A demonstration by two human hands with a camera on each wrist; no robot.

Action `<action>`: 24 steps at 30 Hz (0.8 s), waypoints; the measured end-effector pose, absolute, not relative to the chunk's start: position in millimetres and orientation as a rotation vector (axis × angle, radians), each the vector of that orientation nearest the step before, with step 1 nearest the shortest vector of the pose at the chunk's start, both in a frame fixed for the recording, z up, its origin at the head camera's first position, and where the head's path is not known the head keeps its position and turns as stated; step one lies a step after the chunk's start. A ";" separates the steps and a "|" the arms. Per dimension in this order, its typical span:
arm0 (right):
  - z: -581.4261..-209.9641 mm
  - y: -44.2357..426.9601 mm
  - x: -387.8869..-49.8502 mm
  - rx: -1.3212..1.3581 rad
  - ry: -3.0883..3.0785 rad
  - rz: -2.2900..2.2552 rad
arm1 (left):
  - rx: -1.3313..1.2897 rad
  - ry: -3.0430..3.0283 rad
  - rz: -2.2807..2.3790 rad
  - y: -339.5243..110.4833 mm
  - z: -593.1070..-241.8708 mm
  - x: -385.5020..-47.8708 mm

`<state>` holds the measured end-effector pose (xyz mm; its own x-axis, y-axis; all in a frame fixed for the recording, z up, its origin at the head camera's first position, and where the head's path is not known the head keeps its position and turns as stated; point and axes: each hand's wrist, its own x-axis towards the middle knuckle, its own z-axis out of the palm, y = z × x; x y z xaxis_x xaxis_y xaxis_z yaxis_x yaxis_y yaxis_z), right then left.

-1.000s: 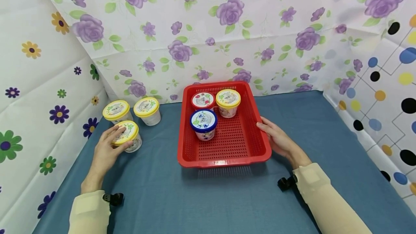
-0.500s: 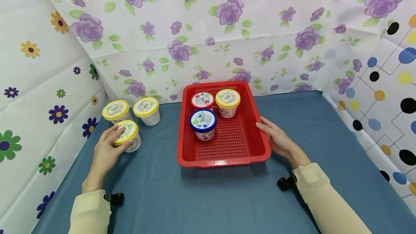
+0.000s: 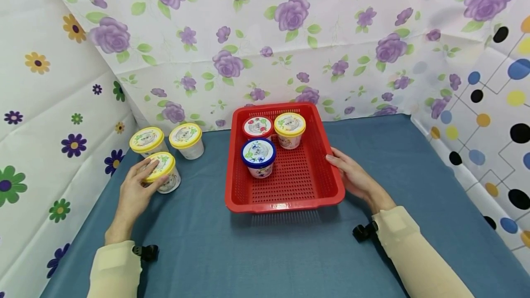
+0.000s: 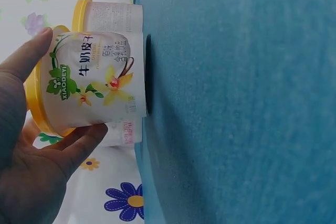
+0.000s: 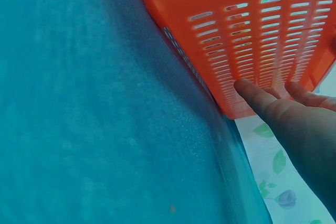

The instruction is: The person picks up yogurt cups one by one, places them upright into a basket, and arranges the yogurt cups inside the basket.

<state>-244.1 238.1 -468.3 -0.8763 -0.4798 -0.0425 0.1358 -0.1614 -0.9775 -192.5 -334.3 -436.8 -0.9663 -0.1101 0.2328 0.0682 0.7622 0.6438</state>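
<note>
My left hand [image 3: 133,197] grips a yellow-lidded ice-cream-style paper tub [image 3: 171,183] at the left of the table. In the left wrist view, thumb and fingers lie on opposite sides of that upright tub, which stands on the cloth. Just behind it are a second yellow-lidded tub [image 3: 146,139] and a third one [image 3: 192,149]. My right hand [image 3: 356,178] holds the right rim of a red plastic basket [image 3: 285,207], thumb over the edge. The right wrist view shows its fingers against the slotted outer wall.
Inside the basket, toward its back and left, stand a red-lidded tub [image 3: 257,127], a blue-lidded tub [image 3: 259,153] and a yellow-lidded tub [image 3: 290,125]. A blue cloth [image 3: 265,261] covers the table. Patterned white sheets [image 3: 269,77] enclose the back and sides.
</note>
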 end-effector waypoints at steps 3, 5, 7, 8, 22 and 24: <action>-468.2 238.1 -244.1 -0.385 1.712 -2.090 | 0.016 -2.680 -0.995 -333.9 -436.1 -191.6; -468.1 238.0 -244.1 -0.380 1.714 -2.089 | 0.010 -2.656 -1.003 -333.1 -434.9 -190.5; -468.1 237.7 -244.0 -0.374 1.719 -2.086 | 0.010 -2.627 -1.025 -331.6 -432.0 -188.9; -468.1 237.7 -244.0 -0.373 1.720 -2.086 | 0.015 -2.615 -1.030 -330.3 -429.8 -188.0; -468.8 238.0 -244.2 -0.383 1.717 -2.089 | -0.071 -2.486 -1.093 -304.8 -404.4 -188.5; -468.7 238.0 -244.3 -0.384 1.714 -2.090 | -0.072 -2.485 -1.104 -302.8 -403.4 -189.0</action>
